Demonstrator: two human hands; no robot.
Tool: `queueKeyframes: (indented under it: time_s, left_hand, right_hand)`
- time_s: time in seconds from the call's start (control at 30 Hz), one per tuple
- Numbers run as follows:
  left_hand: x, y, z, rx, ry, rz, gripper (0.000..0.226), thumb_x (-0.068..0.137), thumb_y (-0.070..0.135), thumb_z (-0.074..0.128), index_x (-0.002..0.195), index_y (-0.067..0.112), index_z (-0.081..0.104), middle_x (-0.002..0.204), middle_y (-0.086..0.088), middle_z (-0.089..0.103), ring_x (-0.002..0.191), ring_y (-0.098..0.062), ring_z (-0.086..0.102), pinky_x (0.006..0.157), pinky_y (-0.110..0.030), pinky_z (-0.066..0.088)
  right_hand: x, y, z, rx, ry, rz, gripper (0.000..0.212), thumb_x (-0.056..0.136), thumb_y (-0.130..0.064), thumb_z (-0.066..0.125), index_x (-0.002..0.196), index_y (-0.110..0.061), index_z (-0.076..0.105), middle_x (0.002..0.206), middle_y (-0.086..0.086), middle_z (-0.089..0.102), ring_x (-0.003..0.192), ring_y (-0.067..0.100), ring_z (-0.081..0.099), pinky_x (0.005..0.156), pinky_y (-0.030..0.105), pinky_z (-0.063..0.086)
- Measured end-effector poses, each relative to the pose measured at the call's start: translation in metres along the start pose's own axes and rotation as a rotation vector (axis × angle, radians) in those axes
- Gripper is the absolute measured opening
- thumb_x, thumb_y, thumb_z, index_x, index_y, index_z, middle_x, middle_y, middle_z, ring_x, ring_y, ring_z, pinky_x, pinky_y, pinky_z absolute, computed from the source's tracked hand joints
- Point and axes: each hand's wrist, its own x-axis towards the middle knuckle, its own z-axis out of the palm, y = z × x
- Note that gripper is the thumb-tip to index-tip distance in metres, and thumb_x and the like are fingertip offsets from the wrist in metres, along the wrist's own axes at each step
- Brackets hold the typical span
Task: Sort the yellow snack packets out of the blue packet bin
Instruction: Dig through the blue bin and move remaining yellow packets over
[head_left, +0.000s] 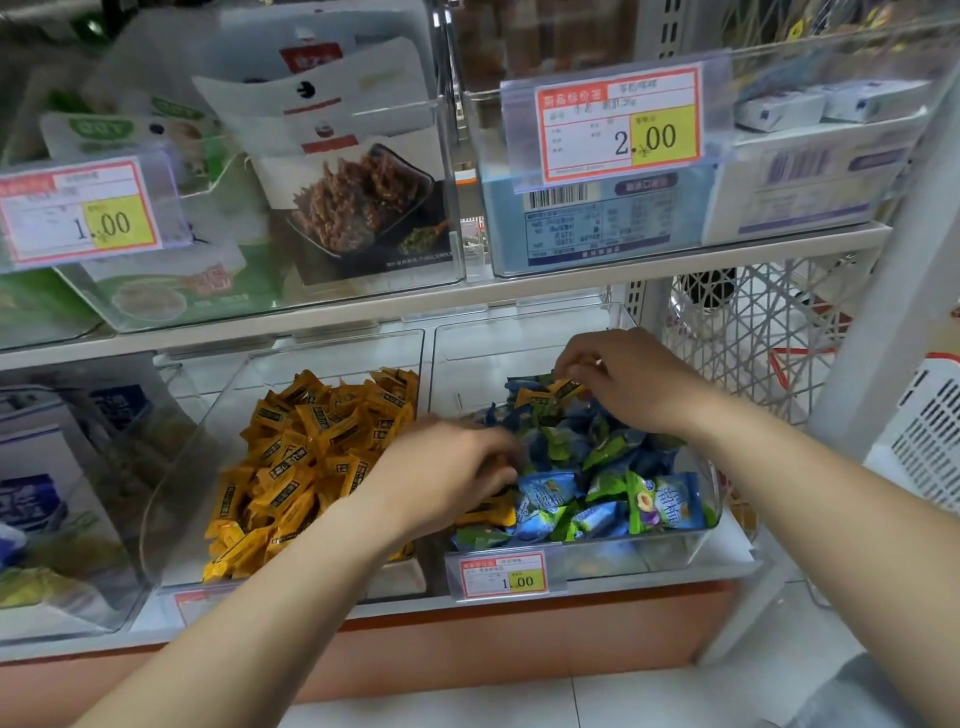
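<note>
on the lower shelf (571, 283) two clear bins stand side by side: the yellow bin (218, 415) on the left, heaped with yellow packets, and the blue bin (649, 551) on the right, full of blue and green ones. the right hand (634, 379) reaches to the back of the blue bin, its grip pinched on a yellow packet (563, 389) atop the pile. the left hand (447, 467), blurred, is down at that bin's front left; whether its grip holds anything cannot be told. a second yellow packet (488, 512) lies just under it.
</note>
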Motion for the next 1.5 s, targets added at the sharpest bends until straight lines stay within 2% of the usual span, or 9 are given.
queueKeyframes:
  time_s: [0.2, 0.33, 0.6, 0.8, 1.03, 1.13, 1.2, 1.3, 1.5]
  left_hand:
    - [0.009, 0.007, 0.003, 0.222, -0.282, -0.036, 0.072, 0.078, 0.068, 0.065, 0.14, 0.04, 0.041, 0.117, 0.003, 0.069, 0.106, -0.024, 0.061, 0.073, -0.032, 0.025]
    - [0.008, 0.01, 0.003, 0.195, -0.259, -0.061, 0.065, 0.077, 0.058, 0.072, 0.134, 0.039, 0.048, 0.112, 0.006, 0.069, 0.102, -0.02, 0.061, 0.058, -0.027, 0.022]
    - [-0.006, 0.001, -0.01, -0.33, 0.088, -0.152, 0.05, 0.087, 0.044, 0.07, 0.132, 0.037, 0.05, 0.111, 0.01, 0.068, 0.098, -0.012, 0.067, 0.082, -0.03, 0.056]
    - [-0.021, -0.015, -0.029, -0.716, 0.462, -0.387, 0.033, 0.092, 0.032, 0.066, 0.123, 0.033, 0.053, 0.098, 0.011, 0.068, 0.089, -0.001, 0.065, 0.076, -0.013, 0.049]
    - [-0.038, -0.029, -0.022, -1.043, 0.416, -0.653, 0.034, 0.099, 0.041, 0.054, 0.131, 0.027, 0.055, 0.109, -0.004, 0.069, 0.091, -0.019, 0.067, 0.085, -0.039, 0.056]
    - [-0.039, -0.036, -0.02, -1.166, 0.379, -0.655, 0.019, 0.097, 0.038, 0.059, 0.112, 0.028, 0.064, 0.085, 0.003, 0.07, 0.079, -0.018, 0.064, 0.077, -0.038, 0.053]
    - [-0.041, -0.037, -0.021, -1.313, 0.347, -0.652, 0.025, 0.086, 0.041, 0.072, 0.106, 0.027, 0.066, 0.079, 0.006, 0.071, 0.075, -0.016, 0.064, 0.069, -0.034, 0.053]
    - [-0.037, -0.038, -0.02, -1.321, 0.302, -0.664, 0.067, 0.066, 0.038, 0.089, 0.123, 0.021, 0.06, 0.099, 0.003, 0.075, 0.093, -0.018, 0.072, 0.082, -0.036, 0.058]
    - [-0.036, -0.041, -0.019, -1.275, 0.391, -0.671, 0.03, 0.083, 0.02, 0.076, 0.108, 0.01, 0.063, 0.06, 0.005, 0.062, 0.053, -0.011, 0.054, 0.049, -0.021, 0.044]
  right_hand:
    - [0.006, 0.01, 0.005, 0.033, -0.032, 0.067, 0.026, 0.098, -0.011, 0.049, 0.102, -0.026, 0.069, 0.105, -0.008, 0.065, 0.084, 0.005, 0.059, 0.068, 0.02, 0.042]
    - [0.011, 0.014, 0.007, 0.057, -0.067, 0.096, 0.025, 0.089, -0.012, 0.061, 0.108, -0.027, 0.068, 0.101, -0.013, 0.064, 0.098, 0.008, 0.061, 0.081, 0.017, 0.046]
    - [0.039, 0.009, 0.003, 0.186, 0.074, 0.072, 0.024, 0.085, -0.014, 0.074, 0.1, -0.032, 0.067, 0.095, -0.015, 0.068, 0.084, -0.002, 0.065, 0.073, 0.017, 0.052]
    - [0.084, 0.0, 0.023, 0.074, -0.092, 0.047, 0.036, 0.077, -0.026, 0.086, 0.108, -0.016, 0.071, 0.103, -0.001, 0.069, 0.085, 0.011, 0.062, 0.069, 0.016, 0.043]
    - [0.098, 0.022, 0.057, -0.242, -0.361, 0.171, 0.035, 0.093, -0.042, 0.065, 0.118, -0.017, 0.066, 0.119, 0.003, 0.06, 0.106, 0.023, 0.059, 0.083, 0.027, 0.043]
    - [0.101, 0.021, 0.064, -0.247, -0.399, 0.218, 0.04, 0.096, -0.041, 0.061, 0.121, -0.01, 0.064, 0.125, 0.009, 0.061, 0.111, 0.027, 0.057, 0.085, 0.03, 0.043]
    - [0.101, 0.017, 0.066, -0.252, -0.393, 0.228, 0.037, 0.092, -0.033, 0.067, 0.121, -0.009, 0.065, 0.126, 0.014, 0.061, 0.111, 0.029, 0.058, 0.088, 0.033, 0.045]
    - [0.099, 0.017, 0.063, -0.257, -0.349, 0.222, 0.041, 0.086, -0.022, 0.075, 0.124, -0.013, 0.063, 0.13, 0.011, 0.056, 0.113, 0.028, 0.056, 0.086, 0.03, 0.043]
    - [0.087, 0.013, 0.051, -0.043, -0.101, 0.22, 0.037, 0.082, -0.021, 0.076, 0.118, -0.019, 0.067, 0.123, 0.008, 0.063, 0.102, 0.021, 0.057, 0.081, 0.028, 0.043]
